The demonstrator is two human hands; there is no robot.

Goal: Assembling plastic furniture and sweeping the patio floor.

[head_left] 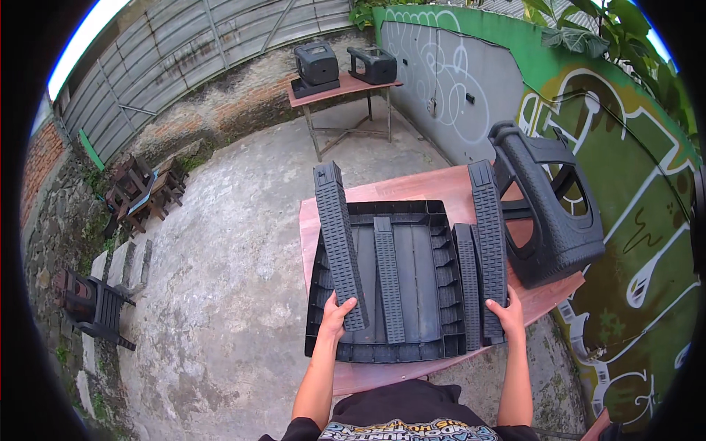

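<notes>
My left hand (335,317) is closed on the lower end of a black, woven-pattern plastic table leg (338,239), tilted over the left side of an upturned black plastic tabletop (435,273). Closed round the near end of a similar table leg (487,228) is my right hand (507,313), at the tabletop's right side. Inside the tabletop's ribbed rim lies a shorter-looking leg (387,279). Another leg (466,275) is between the rim and the leg in my right hand, partly hidden by it.
A large black plastic frame with openings (565,257) stands on the reddish table (316,209) at right. Farther off, another table (346,87) carries two black plastic pieces. Stacked black chairs (103,316) and wooden furniture (143,192) stand at left; a painted wall (625,213) runs along the right.
</notes>
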